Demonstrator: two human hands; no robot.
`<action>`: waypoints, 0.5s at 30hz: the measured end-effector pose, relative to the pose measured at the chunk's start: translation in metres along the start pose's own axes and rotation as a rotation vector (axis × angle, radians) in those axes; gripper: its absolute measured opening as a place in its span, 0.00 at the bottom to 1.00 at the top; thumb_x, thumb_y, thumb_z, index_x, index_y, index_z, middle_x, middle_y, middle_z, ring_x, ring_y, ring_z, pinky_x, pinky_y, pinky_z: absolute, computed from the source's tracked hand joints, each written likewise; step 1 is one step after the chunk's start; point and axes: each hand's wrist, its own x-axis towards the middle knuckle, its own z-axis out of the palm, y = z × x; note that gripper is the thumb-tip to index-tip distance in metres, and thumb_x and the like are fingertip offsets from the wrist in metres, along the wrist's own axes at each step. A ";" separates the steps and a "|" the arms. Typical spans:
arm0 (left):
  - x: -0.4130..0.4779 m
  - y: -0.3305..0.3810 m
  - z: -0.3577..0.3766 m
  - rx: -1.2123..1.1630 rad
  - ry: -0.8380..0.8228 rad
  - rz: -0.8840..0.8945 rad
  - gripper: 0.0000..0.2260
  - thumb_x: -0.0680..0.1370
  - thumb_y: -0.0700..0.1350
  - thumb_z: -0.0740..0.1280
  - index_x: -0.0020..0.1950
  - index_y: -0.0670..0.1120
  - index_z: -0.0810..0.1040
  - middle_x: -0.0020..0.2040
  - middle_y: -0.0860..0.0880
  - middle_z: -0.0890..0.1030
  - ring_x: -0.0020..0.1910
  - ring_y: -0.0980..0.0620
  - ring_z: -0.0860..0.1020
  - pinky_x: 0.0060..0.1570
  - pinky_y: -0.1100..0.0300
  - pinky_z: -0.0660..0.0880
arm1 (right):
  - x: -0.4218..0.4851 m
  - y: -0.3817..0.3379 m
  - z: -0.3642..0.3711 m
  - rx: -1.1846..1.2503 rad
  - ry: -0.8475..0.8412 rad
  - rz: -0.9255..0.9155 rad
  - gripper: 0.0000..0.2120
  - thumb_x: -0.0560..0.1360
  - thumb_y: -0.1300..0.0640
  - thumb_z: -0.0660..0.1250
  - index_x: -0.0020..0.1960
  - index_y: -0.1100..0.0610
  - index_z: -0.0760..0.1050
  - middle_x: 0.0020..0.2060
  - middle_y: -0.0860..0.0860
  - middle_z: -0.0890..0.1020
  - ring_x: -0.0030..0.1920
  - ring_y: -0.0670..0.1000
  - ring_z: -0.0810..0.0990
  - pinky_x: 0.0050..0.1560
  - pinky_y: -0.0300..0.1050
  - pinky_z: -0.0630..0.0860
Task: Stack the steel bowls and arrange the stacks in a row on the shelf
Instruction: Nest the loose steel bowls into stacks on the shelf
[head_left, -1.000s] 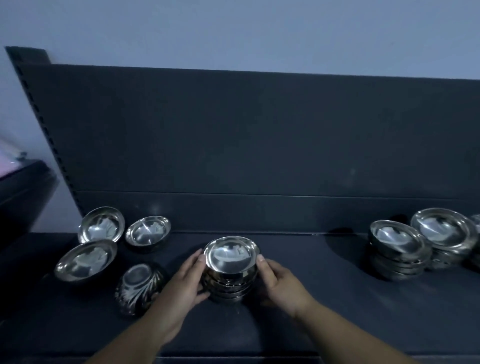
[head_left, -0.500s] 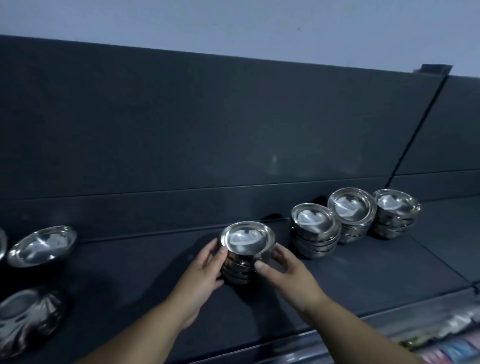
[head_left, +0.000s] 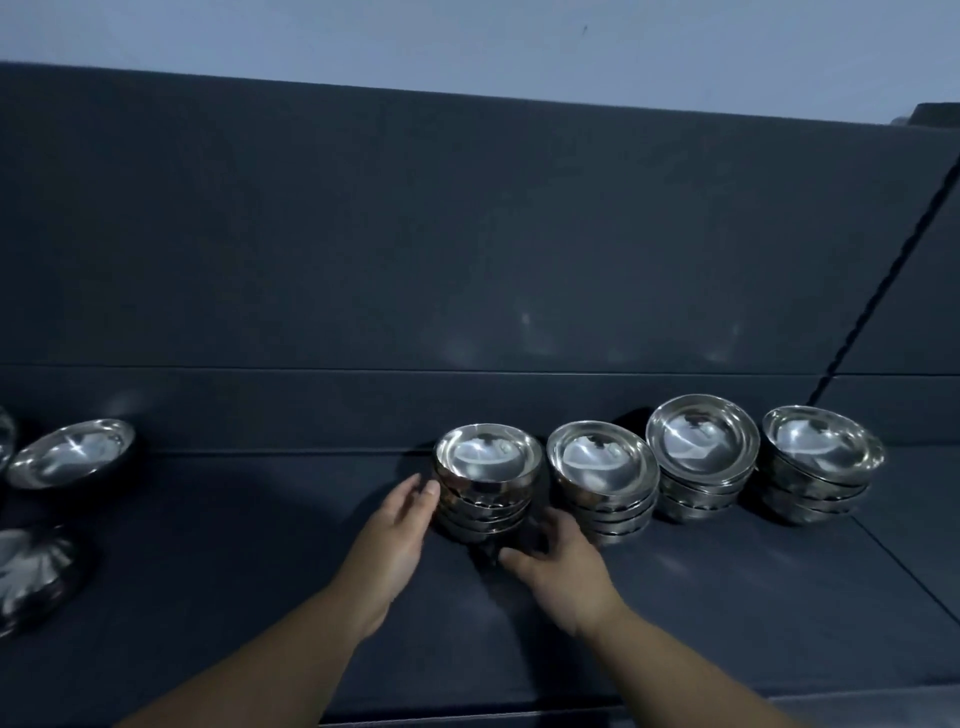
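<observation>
While my left hand (head_left: 400, 525) lays straight fingers against the bowl stack (head_left: 485, 483), my right hand (head_left: 563, 569) hangs loose, gripping nothing; the stack stands just beyond its fingertips, beside a neighbouring stack (head_left: 602, 480) on the shelf (head_left: 753, 613).

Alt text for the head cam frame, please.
Two bare hands flank the leftmost stack of steel bowls, first in a row with three other stacks on a dark shelf: the left hand touches its side with straight fingers, the right hand is at its front base, blurred. Loose bowls lie at far left.
</observation>
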 end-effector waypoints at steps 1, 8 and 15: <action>-0.004 -0.004 -0.004 0.109 0.040 -0.008 0.27 0.77 0.61 0.62 0.74 0.54 0.65 0.71 0.54 0.70 0.69 0.55 0.69 0.70 0.55 0.65 | -0.003 0.002 0.004 -0.103 0.031 0.034 0.29 0.71 0.55 0.75 0.68 0.58 0.68 0.61 0.50 0.79 0.58 0.49 0.77 0.56 0.35 0.69; -0.035 -0.017 -0.057 0.619 0.103 -0.019 0.27 0.78 0.55 0.65 0.75 0.50 0.62 0.74 0.51 0.65 0.72 0.53 0.65 0.68 0.63 0.60 | -0.011 -0.015 0.058 -0.388 -0.137 -0.128 0.17 0.72 0.47 0.72 0.59 0.51 0.78 0.52 0.45 0.81 0.55 0.45 0.78 0.50 0.30 0.66; -0.070 -0.015 -0.168 0.811 0.322 0.120 0.24 0.76 0.52 0.67 0.71 0.50 0.69 0.73 0.51 0.65 0.72 0.54 0.64 0.70 0.67 0.57 | -0.021 -0.070 0.154 -0.525 -0.320 -0.312 0.25 0.74 0.45 0.69 0.69 0.49 0.70 0.64 0.49 0.75 0.63 0.48 0.74 0.53 0.30 0.64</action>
